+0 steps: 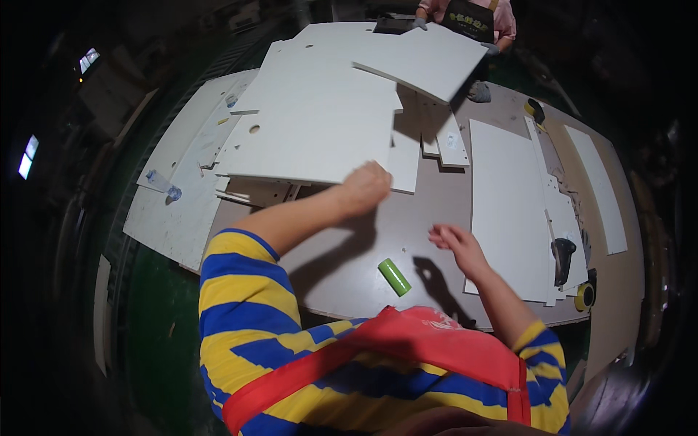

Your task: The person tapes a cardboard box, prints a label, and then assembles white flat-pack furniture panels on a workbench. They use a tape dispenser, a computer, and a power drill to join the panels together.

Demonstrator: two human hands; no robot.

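My left hand (366, 189) is closed in a fist at the near right corner of a large white panel (313, 120); whatever its fingers may hold is hidden. My right hand (459, 247) hovers above the grey tabletop (349, 269), its thumb and fingers drawn together in a pinch. Anything between them is too small to make out. A green cylinder (394, 277), like a roll, lies on the tabletop between my forearms. Just right of my right hand lies another white panel (505, 211).
Across the table a gloved person (472, 18) holds a tilted white panel (429, 62). A black power tool (562, 260) and a yellow tape roll (584, 296) lie at the right. On the left board (160, 225) rests a clear plastic bottle (163, 185).
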